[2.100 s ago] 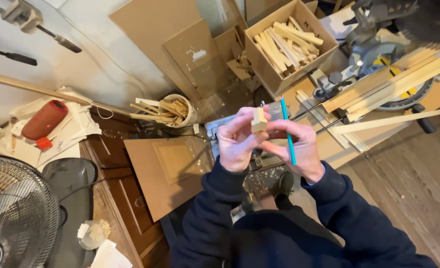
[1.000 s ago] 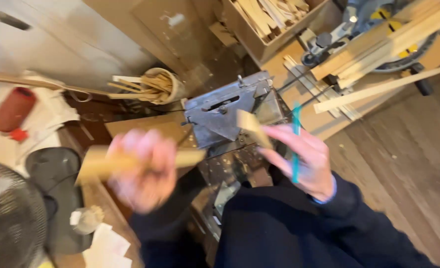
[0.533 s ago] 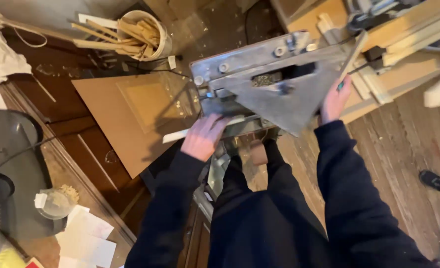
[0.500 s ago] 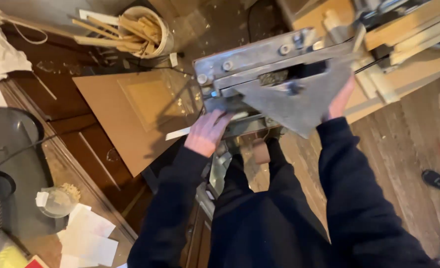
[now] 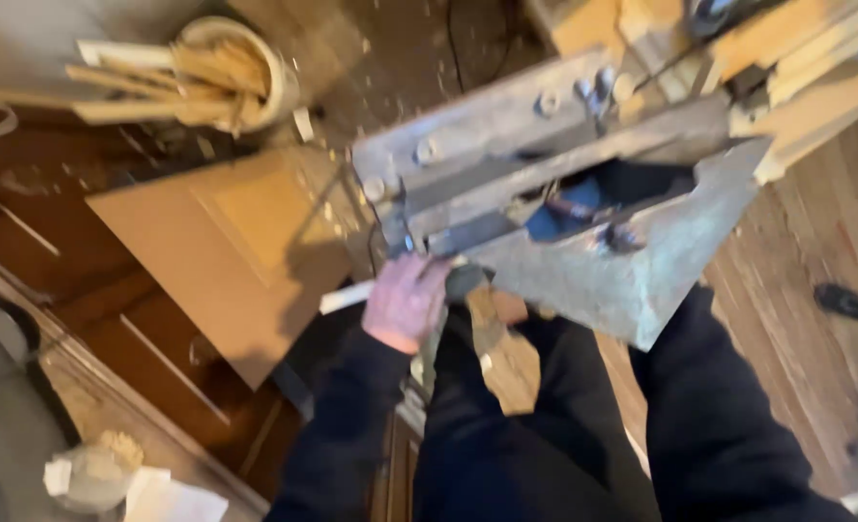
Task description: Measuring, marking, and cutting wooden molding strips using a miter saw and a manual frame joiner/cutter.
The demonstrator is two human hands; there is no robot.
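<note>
Metal vise [image 5: 583, 242] — left hand [image 5: 407, 302] touching (blurred)

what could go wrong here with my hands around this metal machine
The right hand is hidden behind the grey metal machine, so where its fingers sit near the moving parts cannot be checked. The left hand grips low at the machine's front edge, beside a bolt; a slip might pinch it. The picture is blurred from head motion, so the view of the work looks unsteady.
</note>
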